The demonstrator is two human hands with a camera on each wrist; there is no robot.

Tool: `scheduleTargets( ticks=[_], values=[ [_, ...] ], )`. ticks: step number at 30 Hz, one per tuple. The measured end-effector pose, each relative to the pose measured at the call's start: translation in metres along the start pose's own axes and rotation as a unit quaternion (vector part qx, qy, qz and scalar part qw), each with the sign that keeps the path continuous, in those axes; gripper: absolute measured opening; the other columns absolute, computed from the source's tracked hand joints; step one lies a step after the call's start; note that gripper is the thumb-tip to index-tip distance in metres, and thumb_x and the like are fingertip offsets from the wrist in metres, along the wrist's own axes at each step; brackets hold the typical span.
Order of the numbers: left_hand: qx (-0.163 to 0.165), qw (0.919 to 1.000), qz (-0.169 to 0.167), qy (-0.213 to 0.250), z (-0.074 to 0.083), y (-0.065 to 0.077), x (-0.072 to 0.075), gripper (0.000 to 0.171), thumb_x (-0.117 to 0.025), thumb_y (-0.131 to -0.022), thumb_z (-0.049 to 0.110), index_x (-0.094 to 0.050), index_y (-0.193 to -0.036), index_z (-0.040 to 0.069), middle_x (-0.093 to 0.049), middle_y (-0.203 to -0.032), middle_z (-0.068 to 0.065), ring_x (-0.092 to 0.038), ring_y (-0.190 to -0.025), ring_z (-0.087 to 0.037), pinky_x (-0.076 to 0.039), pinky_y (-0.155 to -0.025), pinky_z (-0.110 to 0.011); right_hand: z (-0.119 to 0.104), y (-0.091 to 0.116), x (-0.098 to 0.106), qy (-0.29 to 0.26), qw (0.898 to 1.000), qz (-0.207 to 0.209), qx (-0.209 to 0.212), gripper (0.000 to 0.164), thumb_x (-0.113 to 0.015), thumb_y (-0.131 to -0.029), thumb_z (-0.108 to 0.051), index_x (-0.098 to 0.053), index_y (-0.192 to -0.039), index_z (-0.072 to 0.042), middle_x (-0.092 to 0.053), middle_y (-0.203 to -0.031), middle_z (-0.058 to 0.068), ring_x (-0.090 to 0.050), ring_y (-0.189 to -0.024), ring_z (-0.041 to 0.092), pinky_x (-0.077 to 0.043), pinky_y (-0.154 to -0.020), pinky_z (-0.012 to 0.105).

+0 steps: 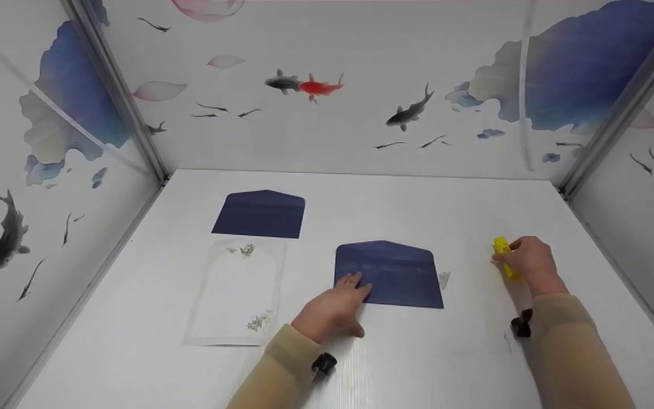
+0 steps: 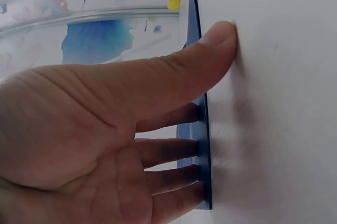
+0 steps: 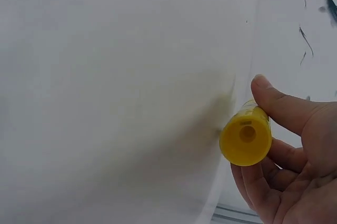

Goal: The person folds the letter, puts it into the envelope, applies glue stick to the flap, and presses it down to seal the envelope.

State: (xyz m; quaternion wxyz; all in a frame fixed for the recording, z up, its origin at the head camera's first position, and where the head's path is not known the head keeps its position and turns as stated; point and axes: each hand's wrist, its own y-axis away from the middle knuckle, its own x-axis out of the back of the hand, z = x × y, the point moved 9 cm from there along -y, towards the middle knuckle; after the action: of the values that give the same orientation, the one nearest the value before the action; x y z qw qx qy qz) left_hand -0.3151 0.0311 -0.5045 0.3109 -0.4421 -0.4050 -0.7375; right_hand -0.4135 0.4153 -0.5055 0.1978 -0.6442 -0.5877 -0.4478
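Note:
A dark blue envelope lies flat with its flap spread toward the back. The left hand rests on its lower left corner, fingers straight and pressing on the paper, thumb apart on the table. In the left wrist view the fingertips touch the envelope's surface. At the right, the right hand pinches a yellow glue stick between thumb and fingers. The right wrist view shows the round end of the glue stick, with the thumb over it and fingers curled underneath.
A second blue envelope lies at the back left. In front of it is a white sheet with printed leaves in a translucent sleeve. A small greyish scrap is beside the near envelope's right edge. Printed panels enclose the white table.

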Motion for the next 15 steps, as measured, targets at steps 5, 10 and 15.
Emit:
scheduleTargets(
  ticks=[5,10,15],
  values=[
    [-0.006,1.0,0.002,0.001,0.0,-0.0024,-0.0005,0.093,-0.087,-0.083,0.03,-0.037,-0.16,0.013,-0.024,-0.172,-0.012,-0.02,-0.16,-0.03,-0.031,-0.126,-0.04,-0.0026,-0.0008,-0.0011,0.018,1.0,-0.011,0.014,0.073,-0.074,-0.094,-0.03,-0.043,-0.138,0.018,-0.05,-0.133,0.038,-0.053,-0.103,0.038,-0.056,-0.093,0.045],
    [-0.008,1.0,-0.002,-0.005,0.0005,-0.0017,-0.001,0.093,-0.086,-0.084,0.032,-0.036,-0.161,0.014,-0.023,-0.172,-0.012,-0.02,-0.16,-0.03,-0.031,-0.127,-0.04,-0.005,0.0,-0.0012,0.036,0.999,-0.012,0.03,0.072,-0.074,-0.094,-0.03,-0.043,-0.137,0.02,-0.051,-0.131,0.039,-0.054,-0.1,0.038,-0.056,-0.09,0.045],
    [-0.008,0.9998,-0.004,-0.016,0.0011,0.0004,0.0001,0.093,-0.086,-0.085,0.034,-0.036,-0.161,0.015,-0.023,-0.172,-0.012,-0.02,-0.16,-0.03,-0.03,-0.127,-0.04,-0.0044,0.0002,-0.0017,0.044,0.998,-0.017,0.032,0.074,-0.073,-0.095,-0.032,-0.042,-0.138,0.02,-0.05,-0.132,0.039,-0.054,-0.1,0.038,-0.057,-0.091,0.046]
  ],
)
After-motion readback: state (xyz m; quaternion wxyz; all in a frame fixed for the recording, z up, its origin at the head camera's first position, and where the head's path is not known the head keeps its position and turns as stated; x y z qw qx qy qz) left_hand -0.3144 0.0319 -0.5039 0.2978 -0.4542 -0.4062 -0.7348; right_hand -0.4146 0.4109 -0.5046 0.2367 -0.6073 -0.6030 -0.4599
